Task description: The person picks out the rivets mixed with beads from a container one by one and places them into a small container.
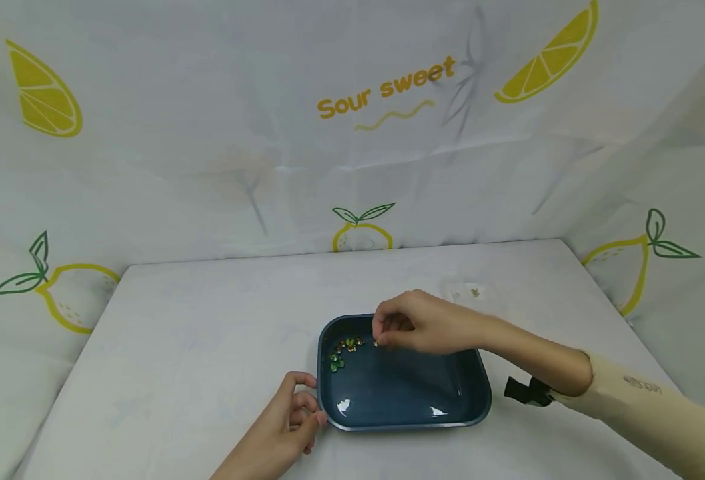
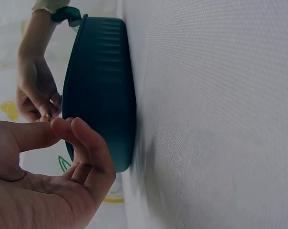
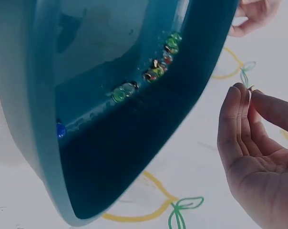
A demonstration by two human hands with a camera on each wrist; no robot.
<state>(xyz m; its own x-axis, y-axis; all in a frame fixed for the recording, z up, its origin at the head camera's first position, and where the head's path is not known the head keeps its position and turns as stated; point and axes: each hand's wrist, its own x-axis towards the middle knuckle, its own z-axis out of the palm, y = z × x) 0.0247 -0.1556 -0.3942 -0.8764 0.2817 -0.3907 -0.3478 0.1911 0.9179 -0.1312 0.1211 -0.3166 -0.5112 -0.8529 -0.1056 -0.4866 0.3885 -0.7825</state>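
A dark blue-green rectangular tray [image 1: 412, 407] stands on the table, and several small glass marbles [image 1: 335, 358] lie along its back left edge. One blue marble [image 3: 61, 130] sits apart from the green and multicoloured ones in the right wrist view. My left hand [image 1: 289, 423] grips the tray's left rim near the front corner, thumb and fingertips at the edge. Over the back of the tray, my right hand [image 1: 421, 323] pinches a small marble [image 2: 49, 115] between thumb and fingertips. Only a sliver of that marble shows.
Behind the right hand lies a small clear plastic packet [image 1: 472, 292] with a tiny item on it. A black strap [image 1: 529, 391] hangs from the right sleeve. White cloth [image 1: 208, 320] covers the table, and a lemon-print curtain [image 1: 208, 133] rises behind it.
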